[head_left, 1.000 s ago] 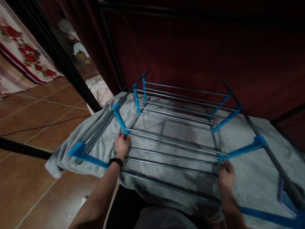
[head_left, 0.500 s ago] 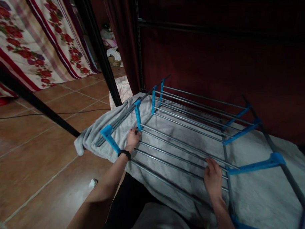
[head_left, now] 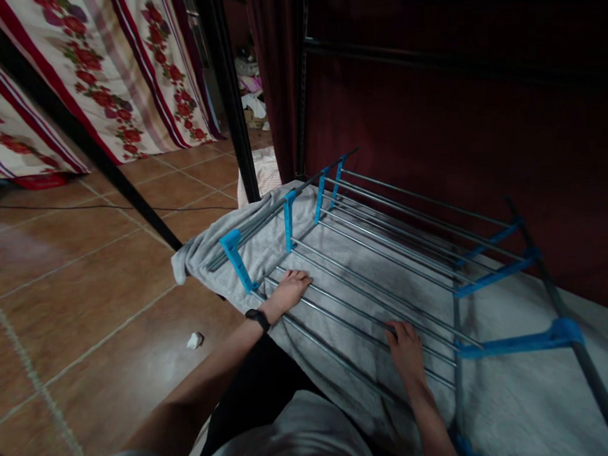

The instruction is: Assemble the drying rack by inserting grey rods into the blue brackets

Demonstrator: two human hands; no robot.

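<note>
A folding drying rack (head_left: pixel 384 252) with grey metal rods and blue plastic joints lies flat on a grey towel (head_left: pixel 514 393). My left hand (head_left: pixel 291 288), with a dark band at the wrist, rests flat on the near rods close to a blue joint (head_left: pixel 238 260), fingers stretched out. My right hand (head_left: pixel 406 349) lies on the rods nearer the middle, fingers extended over them. Neither hand holds anything.
Brown tiled floor (head_left: pixel 86 282) spreads to the left with a small white scrap (head_left: pixel 193 340) on it. Black poles (head_left: pixel 229 97) rise at the left. A floral cloth (head_left: pixel 129 74) hangs behind. A dark red curtain (head_left: pixel 430 130) backs the rack.
Both hands let go of the rack's side parts and slid inward onto the rods, now lying flat. The view swung left, showing more floor and floral cloth.
</note>
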